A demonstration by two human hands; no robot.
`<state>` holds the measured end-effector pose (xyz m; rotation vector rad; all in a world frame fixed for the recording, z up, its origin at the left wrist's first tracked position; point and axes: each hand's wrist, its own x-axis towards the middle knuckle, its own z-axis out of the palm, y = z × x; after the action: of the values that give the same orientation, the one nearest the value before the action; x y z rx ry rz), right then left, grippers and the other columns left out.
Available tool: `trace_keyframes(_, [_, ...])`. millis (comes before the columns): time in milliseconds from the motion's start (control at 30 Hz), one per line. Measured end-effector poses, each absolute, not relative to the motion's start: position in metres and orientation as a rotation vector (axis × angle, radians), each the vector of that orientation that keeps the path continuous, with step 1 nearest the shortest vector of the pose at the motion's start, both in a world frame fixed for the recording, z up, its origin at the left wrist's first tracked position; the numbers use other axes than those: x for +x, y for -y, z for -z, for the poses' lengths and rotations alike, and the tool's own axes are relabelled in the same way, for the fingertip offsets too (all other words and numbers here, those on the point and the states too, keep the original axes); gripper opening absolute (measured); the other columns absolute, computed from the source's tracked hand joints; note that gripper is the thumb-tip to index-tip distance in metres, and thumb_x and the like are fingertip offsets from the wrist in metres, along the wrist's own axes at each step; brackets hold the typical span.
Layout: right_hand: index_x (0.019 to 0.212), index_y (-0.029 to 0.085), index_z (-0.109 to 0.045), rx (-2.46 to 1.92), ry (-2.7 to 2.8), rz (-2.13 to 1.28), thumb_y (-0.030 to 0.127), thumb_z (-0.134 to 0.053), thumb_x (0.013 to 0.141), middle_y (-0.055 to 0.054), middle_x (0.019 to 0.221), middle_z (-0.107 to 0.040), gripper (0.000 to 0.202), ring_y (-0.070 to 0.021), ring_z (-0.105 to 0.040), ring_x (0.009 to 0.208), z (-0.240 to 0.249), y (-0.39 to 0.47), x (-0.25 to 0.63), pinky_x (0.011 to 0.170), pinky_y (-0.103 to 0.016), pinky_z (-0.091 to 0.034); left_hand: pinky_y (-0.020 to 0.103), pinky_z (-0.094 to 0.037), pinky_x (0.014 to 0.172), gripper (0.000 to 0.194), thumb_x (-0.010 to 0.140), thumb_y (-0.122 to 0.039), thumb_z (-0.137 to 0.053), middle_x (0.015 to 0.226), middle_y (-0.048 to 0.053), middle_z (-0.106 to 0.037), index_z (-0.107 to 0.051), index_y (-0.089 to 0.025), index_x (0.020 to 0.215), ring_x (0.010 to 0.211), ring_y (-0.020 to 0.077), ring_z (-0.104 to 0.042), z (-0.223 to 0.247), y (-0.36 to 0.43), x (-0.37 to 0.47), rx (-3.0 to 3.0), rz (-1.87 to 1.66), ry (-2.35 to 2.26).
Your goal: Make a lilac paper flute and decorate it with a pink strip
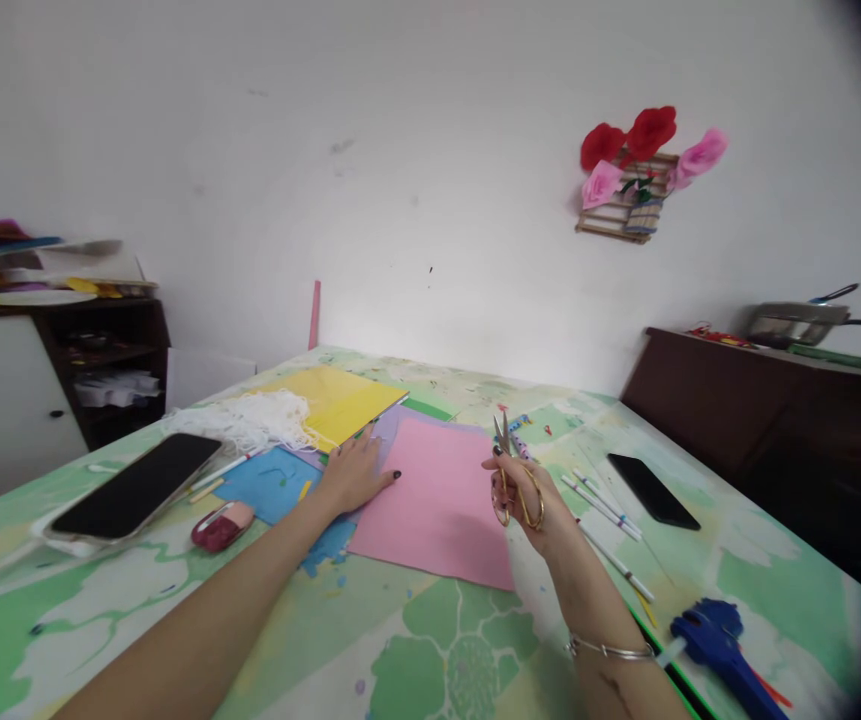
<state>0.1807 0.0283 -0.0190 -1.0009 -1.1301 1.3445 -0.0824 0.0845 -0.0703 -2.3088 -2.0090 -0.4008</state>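
Observation:
A pink sheet [437, 500] lies flat on the table in front of me. My left hand [355, 472] rests spread at its left edge, with the thumb on the pink sheet and the fingers over a lilac sheet [387, 425]. Above the right edge of the pink sheet, my right hand [524, 490] holds gold-handled scissors [503, 435]. Their blades point up and away from me, slightly apart. Beneath and beside my left wrist lies a blue sheet [269, 482] with ragged cut edges.
On the left are a large phone [141, 485], a dark red and pink eraser-like item [221, 526], white string [250, 420] and yellow sheets [340, 395]. To the right lie white pens [602, 505], a black phone [653, 490] and a blue glue gun [722, 650]. A white wall stands behind.

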Motion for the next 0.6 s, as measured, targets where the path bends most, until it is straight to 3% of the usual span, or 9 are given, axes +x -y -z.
trace_keyframes(67, [0.077, 0.014, -0.064, -1.01, 1.123, -1.339, 0.044, -0.07, 0.067, 0.004, 0.048, -0.047, 0.033, -0.0082, -0.04, 0.04, 0.018, -0.028, 0.181, 0.032, -0.022, -0.03, 0.046, -0.031, 0.103, 0.066, 0.082, -0.055, -0.044, 0.15, 0.018, -0.025, -0.044, -0.012, 0.132, 0.131, 0.0341, -0.034, 0.07, -0.081, -0.08, -2.274, 0.468, 1.989])
trace_keyframes(133, [0.076, 0.014, -0.064, -1.023, 1.112, -1.334, 0.044, -0.071, 0.067, 0.004, 0.049, -0.048, 0.033, -0.0081, -0.04, 0.04, 0.018, -0.028, 0.182, 0.033, -0.022, -0.03, 0.041, -0.034, 0.101, 0.056, 0.081, -0.051, -0.047, 0.137, 0.02, -0.042, -0.053, -0.01, 0.12, 0.125, 0.0322, -0.042, 0.069, -0.077, -0.076, -2.284, 0.495, 1.958])
trace_keyframes(233, [0.074, 0.014, -0.063, -1.078, 1.106, -1.322, 0.044, -0.071, 0.065, 0.004, 0.051, -0.048, 0.032, -0.0072, -0.041, 0.04, 0.018, -0.03, 0.184, 0.036, -0.022, -0.03, 0.041, -0.038, 0.093, 0.056, 0.073, -0.059, -0.054, 0.115, 0.02, -0.058, -0.06, -0.011, 0.102, 0.111, 0.0336, -0.052, 0.063, -0.068, -0.069, -2.326, 0.468, 1.999])
trace_keyframes(333, [0.071, 0.014, -0.062, -1.152, 1.115, -1.317, 0.04, -0.074, 0.061, 0.004, 0.052, -0.05, 0.03, -0.0063, -0.041, 0.04, 0.015, -0.03, 0.183, 0.036, -0.021, -0.03, 0.038, -0.043, 0.083, 0.065, 0.058, -0.062, -0.066, 0.106, 0.018, -0.061, -0.058, -0.013, 0.099, 0.103, 0.0341, -0.056, 0.057, -0.061, -0.064, -2.373, 0.418, 2.123])
trace_keyframes(433, [0.068, 0.013, -0.061, -1.199, 1.134, -1.314, 0.037, -0.075, 0.06, 0.003, 0.052, -0.052, 0.028, -0.006, -0.041, 0.039, 0.013, -0.029, 0.18, 0.035, -0.021, -0.029, 0.033, -0.045, 0.075, 0.062, 0.058, -0.058, -0.068, 0.102, 0.014, -0.064, -0.057, -0.014, 0.101, 0.095, 0.0304, -0.06, 0.053, -0.057, -0.059, -2.396, 0.345, 2.241])
trace_keyframes(600, [0.064, 0.012, -0.061, -1.27, 1.162, -1.285, 0.033, -0.074, 0.062, 0.002, 0.048, -0.052, 0.024, -0.0056, -0.041, 0.04, 0.015, -0.029, 0.178, 0.036, -0.019, -0.028, 0.038, -0.039, 0.09, 0.064, 0.059, -0.053, -0.071, 0.115, 0.021, -0.059, -0.057, -0.01, 0.104, 0.112, 0.0361, -0.052, 0.05, -0.053, -0.055, -2.332, 0.299, 2.238])
